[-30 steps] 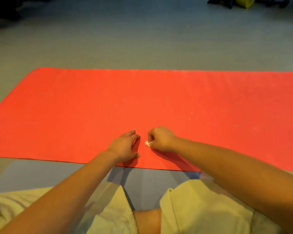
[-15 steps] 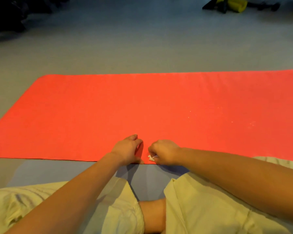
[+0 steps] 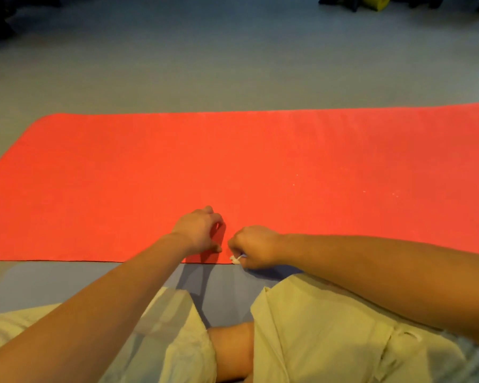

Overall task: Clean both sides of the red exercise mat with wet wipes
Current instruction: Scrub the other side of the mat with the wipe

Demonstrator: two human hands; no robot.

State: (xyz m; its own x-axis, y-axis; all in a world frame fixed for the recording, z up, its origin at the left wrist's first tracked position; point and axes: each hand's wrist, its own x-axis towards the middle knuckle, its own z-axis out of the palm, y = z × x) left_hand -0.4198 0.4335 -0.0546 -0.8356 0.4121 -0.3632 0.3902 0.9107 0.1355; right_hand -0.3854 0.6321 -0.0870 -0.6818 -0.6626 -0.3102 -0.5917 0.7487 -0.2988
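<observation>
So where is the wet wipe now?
Head view: the wet wipe is pinched in the right hand at the near edge of the red mat, beside the left hand.

Mat [image 3: 233, 167]: flat on floor [image 3: 233, 64], crosswise before your legs [image 3: 315, 333].
Left hand [image 3: 198, 230]: on the mat's near edge.
Right hand [image 3: 256, 247]: just right of it, wipe [image 3: 236, 259] under the fingers, at that same edge.

1x mat [image 3: 233, 167], 1x wipe [image 3: 236, 259], 2x hands [image 3: 198, 230] [image 3: 256, 248]

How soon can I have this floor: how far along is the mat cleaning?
Done: the mat lies flat, one face up. In hand: the right hand holds a wipe at the near edge, left hand on the mat. Left: pale specks further right; underside unseen.
</observation>
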